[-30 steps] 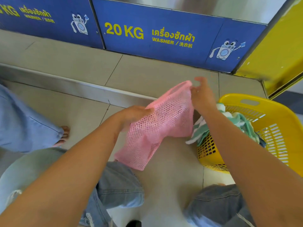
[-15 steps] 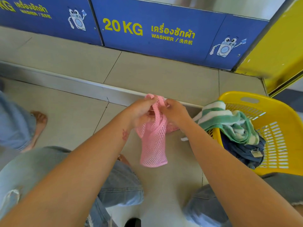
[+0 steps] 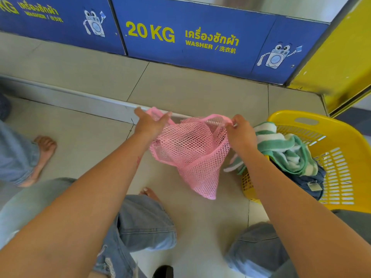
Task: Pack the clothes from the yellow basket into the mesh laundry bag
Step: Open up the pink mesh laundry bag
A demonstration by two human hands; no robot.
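Note:
A pink mesh laundry bag [image 3: 195,157] hangs above the tiled floor, its mouth spread wide between my hands. My left hand [image 3: 149,124] grips the left side of its rim, and my right hand [image 3: 240,133] pinches the right side. The bag looks empty and tapers to a point near the floor. Just to the right stands the yellow basket [image 3: 341,153]. It holds a green-and-white striped towel [image 3: 285,149] draped over its near edge, with a dark blue garment [image 3: 307,179] under it.
Blue 20 KG washer panels [image 3: 200,39] line the raised tiled step ahead. A yellow panel [image 3: 341,57] stands at the right. Another person's bare foot [image 3: 43,155] and jeans are at the left. My own knees in jeans sit below.
My hands were close together bunching the bag's top half a second ago. They have moved apart, and the bag's mouth now stands wide.

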